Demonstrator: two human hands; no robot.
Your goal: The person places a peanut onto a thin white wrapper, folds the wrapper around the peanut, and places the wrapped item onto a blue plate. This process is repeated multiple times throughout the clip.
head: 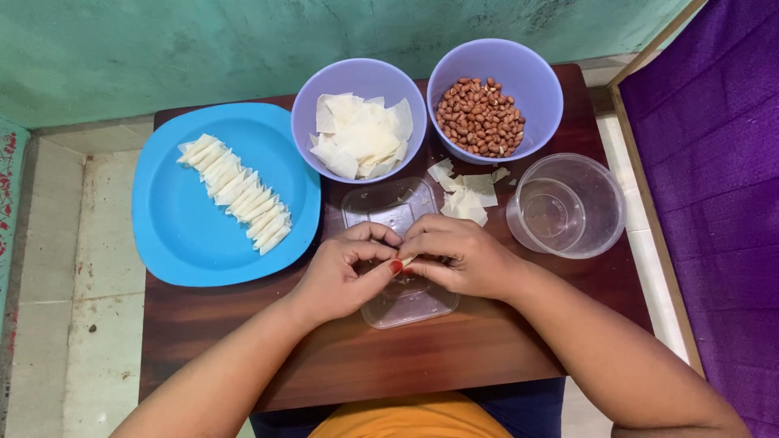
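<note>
Looking down from my head, my left hand (pixel 345 272) and right hand (pixel 458 258) meet over a clear plastic tray (pixel 402 253) in the middle of the dark wooden table (pixel 454 349). Both hands are curled, and their fingertips pinch a small pale wrapper piece (pixel 407 261) between them; most of it is hidden by my fingers, so I can't tell its exact shape, though it looks partly rolled.

To my left lies a blue plate (pixel 174 235) with a slanting row of folded wrappers (pixel 237 193) lying edge to edge. Beyond my hands stands a lilac bowl (pixel 305 105) heaped with flat wrapper sheets (pixel 361 136), and just beside it a second lilac bowl (pixel 535 81) holding peanuts (pixel 480 117). A few loose wrapper scraps (pixel 466 195) lie on the table between the tray and a clear round tub (pixel 566 206) at my right.
</note>
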